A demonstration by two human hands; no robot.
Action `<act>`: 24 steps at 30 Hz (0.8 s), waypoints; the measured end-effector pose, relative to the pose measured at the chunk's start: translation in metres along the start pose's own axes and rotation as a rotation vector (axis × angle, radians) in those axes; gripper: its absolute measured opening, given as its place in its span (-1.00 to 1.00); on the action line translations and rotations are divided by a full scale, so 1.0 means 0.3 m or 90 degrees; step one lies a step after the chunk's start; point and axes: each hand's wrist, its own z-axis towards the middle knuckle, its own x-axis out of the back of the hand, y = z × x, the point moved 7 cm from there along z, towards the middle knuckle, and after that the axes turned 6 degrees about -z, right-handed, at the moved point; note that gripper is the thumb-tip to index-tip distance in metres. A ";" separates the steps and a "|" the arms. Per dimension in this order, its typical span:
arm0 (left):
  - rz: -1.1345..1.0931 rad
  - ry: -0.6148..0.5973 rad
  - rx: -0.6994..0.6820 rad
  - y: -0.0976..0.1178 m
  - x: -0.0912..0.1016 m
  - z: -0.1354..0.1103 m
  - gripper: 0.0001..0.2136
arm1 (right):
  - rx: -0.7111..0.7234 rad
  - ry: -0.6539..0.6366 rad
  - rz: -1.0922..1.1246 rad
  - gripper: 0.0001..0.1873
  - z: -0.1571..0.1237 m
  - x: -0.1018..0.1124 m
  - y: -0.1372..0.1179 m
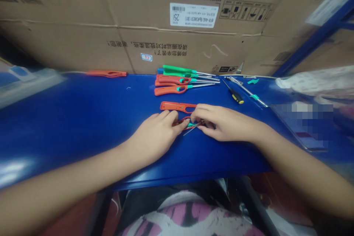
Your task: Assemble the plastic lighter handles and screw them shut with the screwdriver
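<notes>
Orange-and-green plastic lighter casing [190, 125], partly covered.
Left hand [155, 136] pinches it; right hand [221, 122] curled alongside, hold unclear.

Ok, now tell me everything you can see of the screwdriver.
The screwdriver has a black handle with yellow markings and a yellow butt, plastic or rubber by its look, and a thin dark shaft. It lies slantwise, unheld, on the blue table, right of the lighters, handle toward the camera. Its tip is too small to make out.
</notes>
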 end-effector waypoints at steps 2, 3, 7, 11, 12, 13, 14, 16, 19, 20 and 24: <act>-0.053 0.001 0.003 -0.007 0.006 0.000 -0.65 | 0.019 -0.018 -0.023 -0.79 0.002 -0.007 -0.003; -0.081 0.006 0.001 -0.010 0.009 0.000 -0.65 | 0.033 -0.025 -0.043 -0.80 0.003 -0.012 -0.007; -0.150 0.042 -0.015 -0.022 0.015 -0.003 -0.67 | 0.053 -0.017 -0.064 -0.86 0.005 -0.014 -0.012; -0.195 0.056 -0.012 -0.030 0.010 -0.004 -0.68 | 0.029 0.015 0.041 -0.97 0.007 -0.001 0.007; -0.207 0.057 -0.008 -0.031 0.009 -0.003 -0.68 | 0.019 0.027 0.069 -0.95 0.010 0.002 0.014; -0.219 0.056 -0.002 -0.032 0.009 -0.002 -0.69 | 0.007 0.039 0.096 -0.92 0.013 0.005 0.022; -0.229 0.056 0.005 -0.034 0.009 0.000 -0.70 | -0.007 0.049 0.119 -0.90 0.016 0.005 0.030; -0.244 0.064 0.020 -0.036 0.013 0.001 -0.74 | -0.031 0.058 0.158 -0.88 0.024 0.002 0.045; -0.256 0.069 0.031 -0.036 0.015 0.001 -0.80 | -0.055 0.052 0.207 -0.92 0.032 -0.010 0.064; -0.259 0.069 0.029 -0.035 0.015 0.001 -0.80 | -0.061 0.048 0.218 -0.93 0.033 -0.014 0.070; -0.276 0.083 0.012 -0.033 0.015 -0.003 -0.77 | -0.043 0.058 0.210 -0.89 0.028 -0.013 0.080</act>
